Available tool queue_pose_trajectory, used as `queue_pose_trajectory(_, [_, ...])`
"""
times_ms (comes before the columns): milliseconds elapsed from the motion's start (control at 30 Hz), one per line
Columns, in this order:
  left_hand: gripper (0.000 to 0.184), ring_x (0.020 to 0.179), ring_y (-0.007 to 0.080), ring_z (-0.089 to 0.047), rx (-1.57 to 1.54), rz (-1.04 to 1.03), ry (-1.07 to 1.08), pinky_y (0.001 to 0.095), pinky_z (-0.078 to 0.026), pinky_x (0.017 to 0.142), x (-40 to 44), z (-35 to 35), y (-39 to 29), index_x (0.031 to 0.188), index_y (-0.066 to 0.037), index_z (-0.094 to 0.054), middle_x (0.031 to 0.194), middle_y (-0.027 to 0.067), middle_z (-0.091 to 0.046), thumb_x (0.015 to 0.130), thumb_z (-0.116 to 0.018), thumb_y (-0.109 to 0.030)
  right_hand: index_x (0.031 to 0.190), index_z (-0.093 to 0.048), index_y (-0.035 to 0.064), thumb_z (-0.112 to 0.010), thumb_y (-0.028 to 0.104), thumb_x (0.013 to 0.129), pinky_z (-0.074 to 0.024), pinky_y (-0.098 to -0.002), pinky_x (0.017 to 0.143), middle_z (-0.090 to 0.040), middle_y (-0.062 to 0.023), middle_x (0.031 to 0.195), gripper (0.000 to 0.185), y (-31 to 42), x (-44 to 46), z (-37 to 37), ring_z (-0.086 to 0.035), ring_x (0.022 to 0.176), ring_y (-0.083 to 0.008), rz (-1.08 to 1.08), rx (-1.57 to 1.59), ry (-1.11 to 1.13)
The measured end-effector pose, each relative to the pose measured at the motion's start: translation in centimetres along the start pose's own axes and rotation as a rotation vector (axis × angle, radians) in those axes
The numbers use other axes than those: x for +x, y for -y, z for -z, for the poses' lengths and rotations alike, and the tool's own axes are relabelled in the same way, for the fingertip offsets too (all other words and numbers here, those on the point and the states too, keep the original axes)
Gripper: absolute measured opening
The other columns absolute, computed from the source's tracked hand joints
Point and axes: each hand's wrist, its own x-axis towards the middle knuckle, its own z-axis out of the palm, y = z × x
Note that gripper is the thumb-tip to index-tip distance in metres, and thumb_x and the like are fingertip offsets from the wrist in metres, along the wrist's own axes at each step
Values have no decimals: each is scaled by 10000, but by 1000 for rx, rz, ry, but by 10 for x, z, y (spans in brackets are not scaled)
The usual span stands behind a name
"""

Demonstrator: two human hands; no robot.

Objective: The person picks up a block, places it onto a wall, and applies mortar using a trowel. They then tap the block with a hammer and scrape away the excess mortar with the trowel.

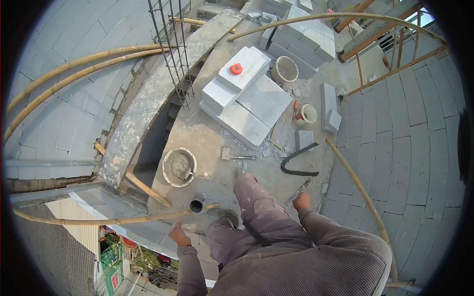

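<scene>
My right hand [302, 201] is closed around a thin, dark-and-grey tool, its narrow end pointing up and right; its exact kind is unclear. My left hand [180, 236] hangs at the lower left, fingers loosely apart, nothing visible in it. Just above it lies a grey pipe [197, 203]. A round bucket [166, 167] holds grey mix and a scoop-like tool. A hammer-like tool [226, 154] rests on the floor before my knees. Farther up, a red tape measure [236, 68] sits on stacked white blocks [256, 111]. Right of my knees lies a bent black strip [285, 165].
A white bucket [309, 114] and a larger bucket [285, 69] stand beyond the blocks. Rebar [173, 54] rises at the upper left beside a floor opening [150, 143]. Block walls flank both sides. A bamboo pole [358, 182] leans along the right wall. Block chips litter the floor.
</scene>
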Motion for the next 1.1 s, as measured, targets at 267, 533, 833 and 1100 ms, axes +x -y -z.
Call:
queue_pose_trajectory(267, [132, 917, 219, -631, 94, -121, -331, 393, -507, 863, -27, -50, 52, 959, 105, -703, 1028, 138, -685, 905, -681, -13, 895, -695, -44, -612, 92, 769, -556, -523, 827, -705, -323, 939, 204, 117, 269, 84, -685, 939, -500, 339, 152, -159])
queue_pose_trajectory(533, [586, 1199, 243, -459, 61, 161, 51, 408, -402, 964, -11, -409, 87, 1557, -44, -378, 1385, 133, -485, 1002, -557, -110, 1493, -471, 50, -778, 610, 797, -448, -542, 1049, -492, -281, 1417, 945, 492, 562, 239, -494, 1296, -443, 903, 446, -475])
queue_pose_trajectory(833, [981, 1541, 418, -234, -318, 148, 388, 556, -251, 1225, 96, -817, -28, 1637, -9, -114, 1657, 246, -224, 978, -676, -469, 1453, -550, 153, -736, 502, 857, -452, -491, 988, -567, -198, 1267, 716, 498, 640, 191, -522, 1153, -395, 1528, 8, -561])
queue_pose_trajectory(1100, [960, 1505, 399, -301, -448, 378, 264, 542, -272, 1231, 135, -869, -43, 1633, -135, -202, 1608, 273, -271, 930, -741, -503, 1419, -418, -33, -783, 223, 816, -400, -487, 1019, -481, -207, 1311, 750, 243, 691, 77, -460, 1164, -416, 377, 450, -338])
